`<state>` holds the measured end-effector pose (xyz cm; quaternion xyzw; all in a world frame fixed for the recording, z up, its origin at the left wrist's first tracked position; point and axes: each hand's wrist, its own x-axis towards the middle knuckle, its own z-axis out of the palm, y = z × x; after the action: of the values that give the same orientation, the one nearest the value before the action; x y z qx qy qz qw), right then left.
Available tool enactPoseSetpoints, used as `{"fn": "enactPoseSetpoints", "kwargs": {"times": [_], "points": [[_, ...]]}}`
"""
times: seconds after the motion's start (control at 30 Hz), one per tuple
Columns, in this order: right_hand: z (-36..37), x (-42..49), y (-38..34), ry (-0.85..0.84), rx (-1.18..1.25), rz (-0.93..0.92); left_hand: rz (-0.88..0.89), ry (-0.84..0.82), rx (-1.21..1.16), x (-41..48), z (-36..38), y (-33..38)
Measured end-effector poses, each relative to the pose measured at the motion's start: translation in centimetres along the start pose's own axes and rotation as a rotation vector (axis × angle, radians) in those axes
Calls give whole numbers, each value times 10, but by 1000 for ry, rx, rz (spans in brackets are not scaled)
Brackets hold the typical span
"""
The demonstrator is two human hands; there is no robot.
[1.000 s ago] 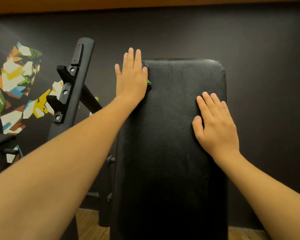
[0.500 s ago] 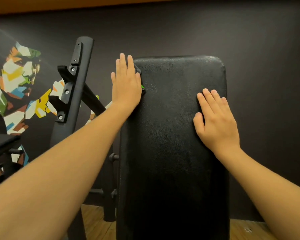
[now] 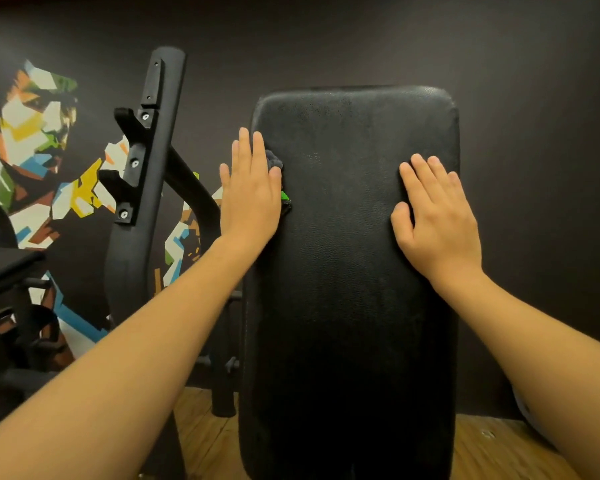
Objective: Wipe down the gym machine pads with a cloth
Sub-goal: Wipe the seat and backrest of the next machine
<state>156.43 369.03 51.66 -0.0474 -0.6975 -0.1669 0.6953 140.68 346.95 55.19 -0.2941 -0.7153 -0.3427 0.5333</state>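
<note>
Flat left hand point(image 3: 250, 199) presses dark cloth point(image 3: 275, 161) against grained black pad point(image 3: 347, 306); right hand point(image 3: 437, 220) flat.

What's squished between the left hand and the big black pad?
A dark cloth with a green bit, peeking out beside the left hand on the pad; head view.

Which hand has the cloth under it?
The left hand, at the left edge of the black leather pad: dark cloth peeks out beside it. The right hand lies bare.
</note>
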Motion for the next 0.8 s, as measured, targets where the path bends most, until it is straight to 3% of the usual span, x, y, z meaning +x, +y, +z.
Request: {"fn": "enactPoseSetpoints", "kwargs": {"times": [0.17, 0.3, 0.53, 0.8], "points": [[1, 0, 0, 14, -18, -13, 18, 32, -3, -54, 5, -2], [0, -1, -1, 28, -23, -18, 8, -59, -42, -121, 6, -8], [0, 0, 0, 19, -20, -12, 77, -57, -8, -83, 2, -11], [0, -1, -1, 1, -21, -8, 7, -60, -92, -154, 15, -10]]}}
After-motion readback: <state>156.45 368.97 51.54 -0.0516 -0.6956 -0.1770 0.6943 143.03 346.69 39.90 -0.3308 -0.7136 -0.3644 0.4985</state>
